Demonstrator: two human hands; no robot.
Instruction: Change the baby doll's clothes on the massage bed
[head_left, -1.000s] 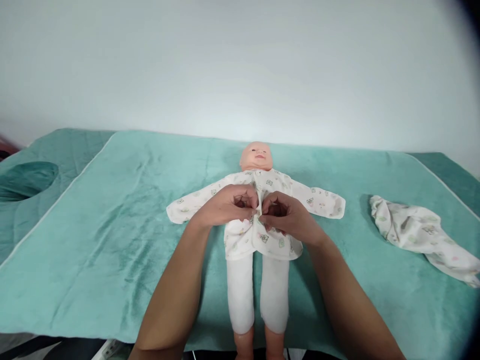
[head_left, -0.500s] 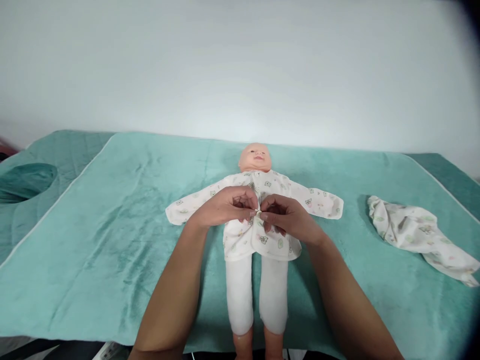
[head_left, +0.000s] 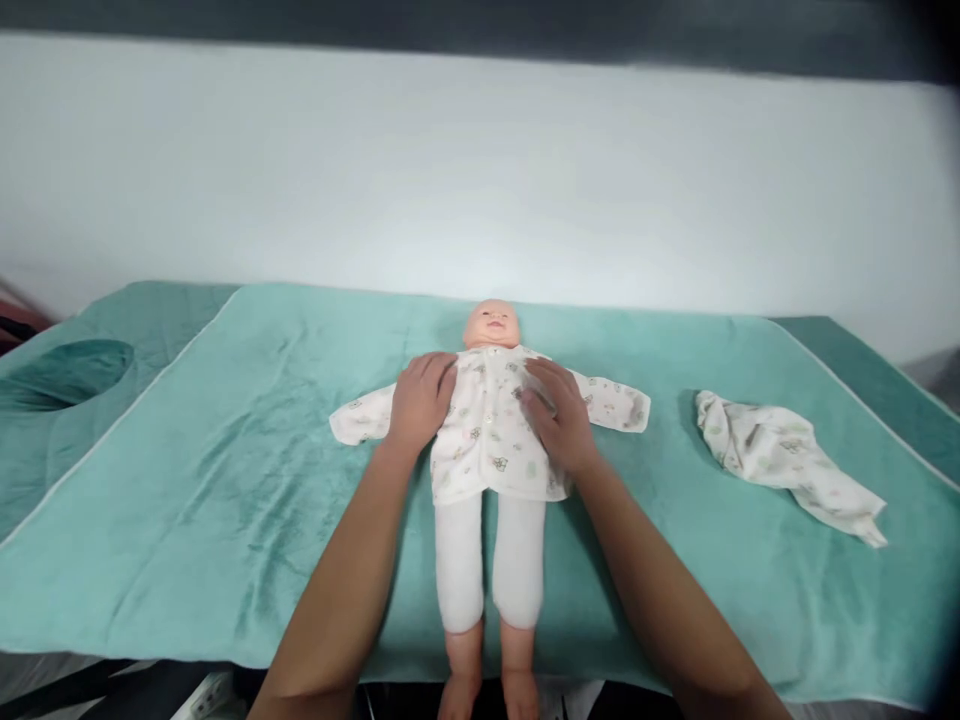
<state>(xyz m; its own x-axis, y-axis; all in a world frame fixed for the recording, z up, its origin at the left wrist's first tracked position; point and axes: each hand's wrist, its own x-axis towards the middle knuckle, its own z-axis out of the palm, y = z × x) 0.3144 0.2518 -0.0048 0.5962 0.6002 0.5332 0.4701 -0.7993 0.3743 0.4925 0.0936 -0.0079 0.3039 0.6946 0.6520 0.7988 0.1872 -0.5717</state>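
A baby doll lies on its back on a teal blanket, dressed in a white printed shirt that is closed down the front, and white leggings. My left hand lies flat on the doll's left side of the chest, near the shoulder. My right hand rests flat on the other side of the shirt. The fingers of both hands are stretched out and hold nothing.
A crumpled printed garment lies on the blanket to the right. A darker teal pillow sits at the far left. A white wall stands behind the bed. The doll's feet reach the blanket's near edge.
Both hands have let go of the shirt's front fastening, opened and spread apart onto the doll's chest. The camera has tilted up and pulled back a little.
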